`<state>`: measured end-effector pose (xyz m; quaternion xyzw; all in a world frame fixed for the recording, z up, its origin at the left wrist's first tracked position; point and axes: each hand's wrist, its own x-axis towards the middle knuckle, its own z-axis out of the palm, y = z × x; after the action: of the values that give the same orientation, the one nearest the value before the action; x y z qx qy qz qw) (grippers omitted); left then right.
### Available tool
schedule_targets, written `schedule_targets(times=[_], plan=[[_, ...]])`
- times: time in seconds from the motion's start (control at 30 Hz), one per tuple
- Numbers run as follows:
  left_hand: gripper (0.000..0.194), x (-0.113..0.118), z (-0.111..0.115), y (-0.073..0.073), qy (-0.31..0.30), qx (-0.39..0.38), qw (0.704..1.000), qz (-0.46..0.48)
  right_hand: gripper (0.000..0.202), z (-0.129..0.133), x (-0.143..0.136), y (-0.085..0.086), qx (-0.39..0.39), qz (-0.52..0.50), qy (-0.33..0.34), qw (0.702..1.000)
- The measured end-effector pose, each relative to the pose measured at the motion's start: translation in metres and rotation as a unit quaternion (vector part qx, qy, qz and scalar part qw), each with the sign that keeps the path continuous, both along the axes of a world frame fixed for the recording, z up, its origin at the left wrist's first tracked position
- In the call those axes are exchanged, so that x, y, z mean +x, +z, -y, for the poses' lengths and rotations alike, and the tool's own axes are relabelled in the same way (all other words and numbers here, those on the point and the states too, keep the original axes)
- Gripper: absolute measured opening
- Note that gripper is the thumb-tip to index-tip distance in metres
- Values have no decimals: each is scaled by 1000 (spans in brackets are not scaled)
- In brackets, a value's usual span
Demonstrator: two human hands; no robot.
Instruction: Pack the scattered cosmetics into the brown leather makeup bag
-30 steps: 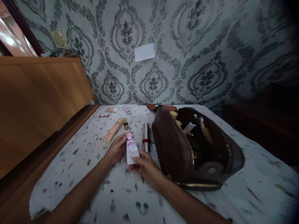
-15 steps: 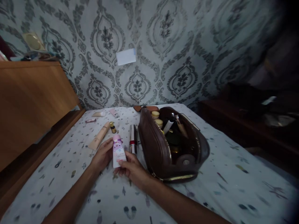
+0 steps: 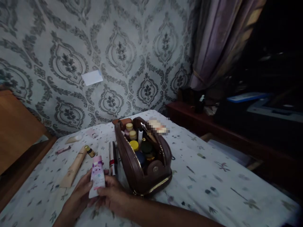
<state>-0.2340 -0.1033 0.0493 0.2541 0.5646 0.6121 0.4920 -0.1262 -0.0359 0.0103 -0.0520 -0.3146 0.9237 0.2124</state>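
Between my two hands is a small white-and-purple squeeze tube [image 3: 98,176] with a pink cap, cap end pointing away. My left hand [image 3: 80,193] grips its left edge, thumb against the side. My right hand [image 3: 115,193] pinches the lower right part, thumb on the front. Just beyond lie a tiny dark bottle with a gold cap [image 3: 90,151], a beige tube [image 3: 74,167] and a silver tube with a red band [image 3: 113,160]. To the right stands a brown cosmetic bag [image 3: 132,167], unzipped, holding several jars and a white stick.
Farther back on the patterned sheet [image 3: 213,176] are a small beige tube [image 3: 73,139], a slim pinkish tube [image 3: 63,150] and a pink tube [image 3: 92,133]. A wooden panel [image 3: 19,126] borders the left. At the right are a dark red ledge [image 3: 189,116] and an open drawer [image 3: 229,154].
My view has turned to the right, so the bag, hands and cosmetics appear farther left. The curtain and drawer now show at the right. Both hands still hold the tube.
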Motion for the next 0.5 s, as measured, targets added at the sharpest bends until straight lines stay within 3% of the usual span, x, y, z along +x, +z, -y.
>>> schedule_targets(times=[0.23, 0.5], plan=[[69, 1, -3, 5, -2, -63, 995, -83, 67, -2, -8, -6, 5, -4, -11, 1000], [76, 1, -12, 36, 50, -42, 985, -158, 59, -3, -10, -5, 20, -3, 12, 1000]])
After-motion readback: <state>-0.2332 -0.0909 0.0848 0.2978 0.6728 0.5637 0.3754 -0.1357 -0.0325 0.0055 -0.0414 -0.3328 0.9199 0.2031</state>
